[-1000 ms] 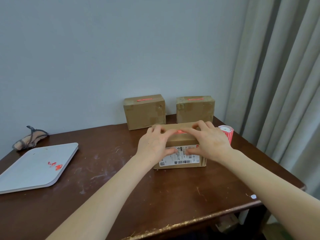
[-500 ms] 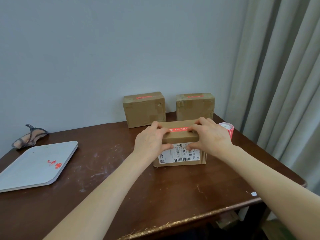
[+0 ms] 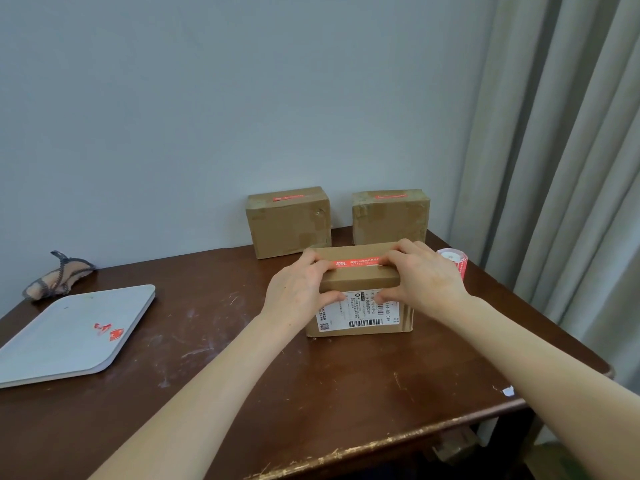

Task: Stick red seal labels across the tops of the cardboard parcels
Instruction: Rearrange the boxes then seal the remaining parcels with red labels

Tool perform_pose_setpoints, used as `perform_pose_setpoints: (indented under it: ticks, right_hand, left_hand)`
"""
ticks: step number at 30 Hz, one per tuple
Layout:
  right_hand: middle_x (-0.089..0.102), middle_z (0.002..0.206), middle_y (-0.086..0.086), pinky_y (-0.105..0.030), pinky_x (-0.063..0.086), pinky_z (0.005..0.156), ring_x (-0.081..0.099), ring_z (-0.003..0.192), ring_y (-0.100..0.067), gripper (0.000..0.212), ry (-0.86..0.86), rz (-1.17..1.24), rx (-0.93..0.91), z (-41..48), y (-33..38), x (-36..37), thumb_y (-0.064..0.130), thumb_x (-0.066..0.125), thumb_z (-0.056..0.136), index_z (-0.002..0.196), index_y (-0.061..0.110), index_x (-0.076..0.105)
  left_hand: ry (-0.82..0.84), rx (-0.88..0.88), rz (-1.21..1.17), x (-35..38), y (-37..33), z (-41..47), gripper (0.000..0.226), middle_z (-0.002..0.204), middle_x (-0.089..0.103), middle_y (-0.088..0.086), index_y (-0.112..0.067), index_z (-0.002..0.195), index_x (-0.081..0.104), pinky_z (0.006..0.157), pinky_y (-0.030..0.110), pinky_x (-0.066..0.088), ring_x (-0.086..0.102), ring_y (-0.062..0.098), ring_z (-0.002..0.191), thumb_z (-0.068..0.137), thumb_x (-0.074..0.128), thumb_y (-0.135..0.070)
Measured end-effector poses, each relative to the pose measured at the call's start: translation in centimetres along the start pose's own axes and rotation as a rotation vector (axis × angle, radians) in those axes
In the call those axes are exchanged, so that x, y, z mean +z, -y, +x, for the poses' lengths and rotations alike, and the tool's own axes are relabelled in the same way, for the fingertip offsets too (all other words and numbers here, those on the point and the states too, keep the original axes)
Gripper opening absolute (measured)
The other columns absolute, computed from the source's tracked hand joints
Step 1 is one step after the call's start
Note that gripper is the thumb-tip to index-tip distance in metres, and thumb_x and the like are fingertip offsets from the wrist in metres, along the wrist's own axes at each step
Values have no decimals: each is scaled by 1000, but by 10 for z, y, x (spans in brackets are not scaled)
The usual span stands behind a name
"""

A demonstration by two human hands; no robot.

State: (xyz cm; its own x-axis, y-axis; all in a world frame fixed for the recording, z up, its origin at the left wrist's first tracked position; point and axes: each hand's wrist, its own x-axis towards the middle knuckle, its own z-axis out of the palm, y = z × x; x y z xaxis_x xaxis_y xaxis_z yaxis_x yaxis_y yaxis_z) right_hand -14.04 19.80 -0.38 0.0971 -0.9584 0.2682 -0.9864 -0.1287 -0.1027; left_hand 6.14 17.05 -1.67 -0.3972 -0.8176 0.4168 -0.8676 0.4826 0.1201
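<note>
Desk: a dark brown wooden desk (image 3: pixel 214 375), its top scuffed with pale scratches and its near edge chipped.
Room: a plain grey-blue wall (image 3: pixel 242 98) stands behind the desk at 12 o'clock; pale grey pleated curtains (image 3: pixel 571 168) hang at 3 o'clock.
Task parcel: the near brown cardboard parcel (image 3: pixel 360 278) stands right of the desk's middle, with a white shipping label (image 3: pixel 360 315) on its front face.
Seal: a red seal label (image 3: pixel 360 262) lies flat across the parcel's top, running 9 to 3 o'clock.
Left hand (image 3: pixel 298 292): its fingers (image 3: pixel 313 259) curl over the seal's 9 o'clock end and its thumb presses the front face, gripping the parcel.
Right hand (image 3: pixel 426 278): it grips the 3 o'clock end the same way.
Sealed parcels: two rear cardboard parcels (image 3: pixel 289 226) stand against the wall at 11 and 1 o'clock, each with a red strip on top.
Roll: a red-and-white label roll (image 3: pixel 453 263) stands just beyond the right hand at 3 o'clock.
Tray: a flat grey tray (image 3: pixel 69 337) lies at 9 o'clock and holds red scraps (image 3: pixel 110 330).
</note>
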Motion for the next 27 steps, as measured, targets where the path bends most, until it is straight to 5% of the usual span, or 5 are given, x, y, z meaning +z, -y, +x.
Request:
perform_pose_setpoints:
  ticks: [10,15,27]
  right_hand:
    - [47,123,8,-34,49,83,42,115,-13,67,15,-8,-1,3,0,-1,58,72,71,127,29,51]
    - [38,132,3,-36,49,87,35,122,-18,86,57,-63,-9,5,1,-1,65,68,71,144,35,33]
    - [38,127,4,-37,48,89,35,119,-17,77,60,-23,-6,7,2,-2,63,70,71,138,35,45]
  left_hand:
    - [-8,-14,34,-1,0,2,58,125,49,-10,-25,126,51,76,21,42,55,11,105,79,63,-56]
    - [76,12,134,1,0,9,71,127,39,-5,-37,137,37,76,25,45,37,14,114,76,60,-65]
    - [78,1,103,-1,-1,8,68,129,42,-6,-36,138,41,84,26,43,40,14,116,78,61,-61]
